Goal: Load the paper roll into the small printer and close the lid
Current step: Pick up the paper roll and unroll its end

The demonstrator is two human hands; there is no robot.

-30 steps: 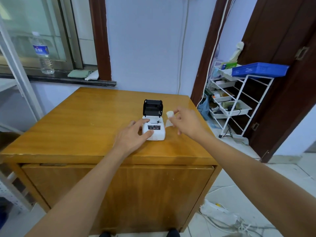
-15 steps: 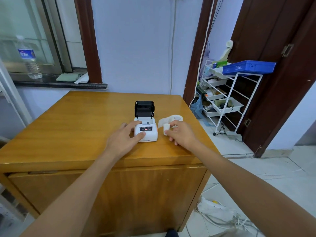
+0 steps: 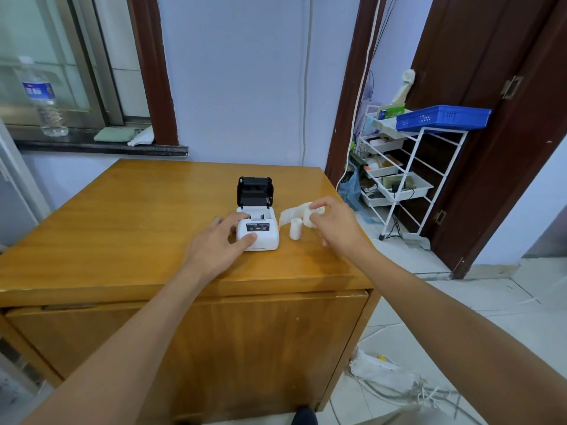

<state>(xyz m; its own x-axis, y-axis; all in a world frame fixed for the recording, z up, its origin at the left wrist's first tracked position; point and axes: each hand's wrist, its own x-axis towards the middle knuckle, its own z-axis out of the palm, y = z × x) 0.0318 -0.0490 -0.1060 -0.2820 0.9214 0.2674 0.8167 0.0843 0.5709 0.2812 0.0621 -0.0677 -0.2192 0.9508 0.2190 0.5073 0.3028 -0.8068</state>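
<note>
A small white printer [image 3: 263, 239] sits near the middle of the wooden table [image 3: 122, 216], its black lid [image 3: 254, 190] standing open at the back. My left hand [image 3: 214, 246] grips the printer's left side, thumb on the front corner. Just right of the printer a short white cylinder [image 3: 296, 230] stands upright on the table. Behind it my right hand [image 3: 337, 228] pinches a white paper roll [image 3: 306, 216], whose loose strip trails left towards the printer.
A white wire rack [image 3: 408, 167] with trays and a blue basket [image 3: 441, 118] stands right of the table by a dark door. A water bottle [image 3: 44, 99] is on the windowsill at far left. Cables and a bag [image 3: 395, 378] lie on the floor.
My right hand set the short white cylinder down beside the printer and moved back onto the paper roll with the loose strip. My left hand stayed on the printer.
</note>
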